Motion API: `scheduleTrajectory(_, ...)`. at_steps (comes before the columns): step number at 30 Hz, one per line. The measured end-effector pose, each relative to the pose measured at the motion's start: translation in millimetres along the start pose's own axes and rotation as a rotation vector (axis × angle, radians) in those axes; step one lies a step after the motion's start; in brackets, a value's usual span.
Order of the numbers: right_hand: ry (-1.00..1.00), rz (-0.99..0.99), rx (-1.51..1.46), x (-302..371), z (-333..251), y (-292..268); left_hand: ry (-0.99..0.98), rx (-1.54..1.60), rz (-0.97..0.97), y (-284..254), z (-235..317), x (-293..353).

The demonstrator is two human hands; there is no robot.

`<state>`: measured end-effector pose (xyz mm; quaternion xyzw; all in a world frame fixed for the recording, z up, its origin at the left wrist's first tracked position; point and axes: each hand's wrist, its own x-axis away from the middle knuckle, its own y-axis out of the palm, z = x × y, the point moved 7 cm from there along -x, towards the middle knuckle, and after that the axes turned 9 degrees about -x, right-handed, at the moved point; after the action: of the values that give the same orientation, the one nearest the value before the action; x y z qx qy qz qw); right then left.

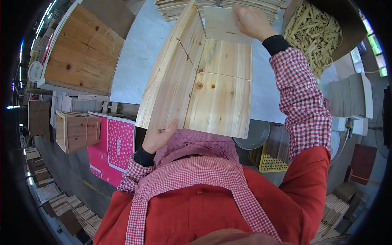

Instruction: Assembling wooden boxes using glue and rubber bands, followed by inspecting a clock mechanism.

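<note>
A partly assembled wooden box (222, 102) of pale, knotty boards stands tilted in front of me, its left side wall (171, 90) rising beside the flat panel. Grooves run across both boards. My left hand (158, 138) grips the near lower edge of the left wall, thumb on the inner face and the other fingers mostly hidden beneath. At the far end, a thin pale plywood panel (223, 26) stands across the boards. My right hand (254, 22) is closed on that panel's upper right edge; its fingertips are partly hidden.
A light-topped worktable (132, 69) lies under the box, with stacked wooden strips (169, 9) at its far side. Pale rubber-like bands fill a carton (349, 38) at far right. A large wooden board (81, 53), a small wooden crate (79, 128) and a pink carton (114, 163) are on the left.
</note>
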<state>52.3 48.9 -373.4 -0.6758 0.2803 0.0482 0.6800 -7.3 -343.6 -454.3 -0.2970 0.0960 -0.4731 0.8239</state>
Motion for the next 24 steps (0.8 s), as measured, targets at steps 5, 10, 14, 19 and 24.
scheduleTrajectory(5, -0.003, 0.014, -0.024, -3, 6, 2, -0.004, -0.023, -0.021, -1, 1, -2)
scheduleTrajectory(10, 0.034, 0.021, -0.018, 2, 6, -4, 0.006, -0.017, 0.002, 3, 2, 1)
scheduleTrajectory(14, 0.069, 0.006, -0.011, 1, 7, -4, 0.023, -0.073, -0.041, 3, 4, -2)
scheduleTrajectory(19, 0.008, 0.003, 0.003, 4, -8, -5, 0.106, -0.145, -0.027, -1, 15, -4)
scheduleTrajectory(24, 0.009, -0.031, 0.019, -8, -1, -3, 0.137, -0.164, -0.048, 1, 19, -11)
